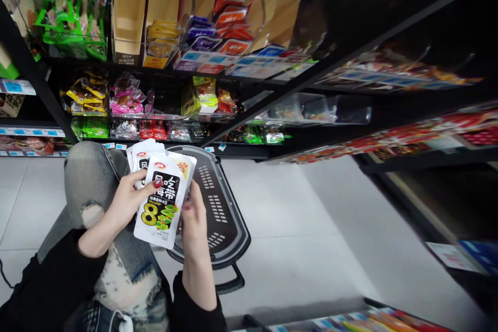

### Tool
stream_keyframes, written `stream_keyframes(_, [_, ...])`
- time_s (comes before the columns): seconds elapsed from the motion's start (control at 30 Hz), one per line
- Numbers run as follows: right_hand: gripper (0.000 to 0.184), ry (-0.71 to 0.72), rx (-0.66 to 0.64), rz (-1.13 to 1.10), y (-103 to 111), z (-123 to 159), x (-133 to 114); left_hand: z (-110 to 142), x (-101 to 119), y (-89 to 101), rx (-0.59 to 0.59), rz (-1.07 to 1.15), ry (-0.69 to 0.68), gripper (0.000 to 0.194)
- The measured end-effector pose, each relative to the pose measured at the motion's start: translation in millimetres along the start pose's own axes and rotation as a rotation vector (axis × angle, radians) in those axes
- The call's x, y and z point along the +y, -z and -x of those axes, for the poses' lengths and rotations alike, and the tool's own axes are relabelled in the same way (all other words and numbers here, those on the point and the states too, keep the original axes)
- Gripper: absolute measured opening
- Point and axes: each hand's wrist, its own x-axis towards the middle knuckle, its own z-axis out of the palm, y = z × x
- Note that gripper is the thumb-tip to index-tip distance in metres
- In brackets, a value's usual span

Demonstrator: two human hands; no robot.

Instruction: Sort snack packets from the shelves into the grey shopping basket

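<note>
Several white snack packets (160,220) with black label panels and a yellow figure 8 are fanned out in front of my knees. My left hand (130,199) is closed on them from the left, its thumb with a red nail lying across the front packet. From the right, my right hand (195,218) grips the same packets along their edge; its fingertips are partly hidden and a little blurred. Just behind and to the right of the packets, a dark shopping basket (243,218) with slotted panels rests on the floor.
Black store shelves hold cardboard display boxes (129,10), green-wrapped snacks (73,18), yellow packets (86,91) and pink packets (126,96). The light tiled floor (280,207) runs right of the basket. Another shelf edge with coloured packages (381,321) lies at the bottom right.
</note>
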Motion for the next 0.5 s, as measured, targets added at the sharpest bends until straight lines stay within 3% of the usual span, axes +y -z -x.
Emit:
stream_keyframes(0.1, [0.082, -0.101, -0.042, 0.093, -1.3, 1.7, -4.2, -0.4, -0.6, 1.4, -0.022, -0.078, -0.011, 0.025])
stream_keyframes(0.17, [0.076, -0.147, -0.048, 0.07, -2.9, 1.1, -4.8, -0.9, -1.1, 1.5, -0.037, -0.064, 0.0, 0.027])
stream_keyframes(0.33, [0.073, -0.114, -0.007, -0.048, -6.9, -2.2, -2.8, -2.9, -6.1, 1.7, 0.01, -0.054, -0.052, 0.027])
stream_keyframes(0.5, [0.067, -0.063, 0.103, 0.007, -7.9, -2.9, -4.5, -3.2, -2.5, 1.7, 0.017, -0.11, -0.131, 0.028])
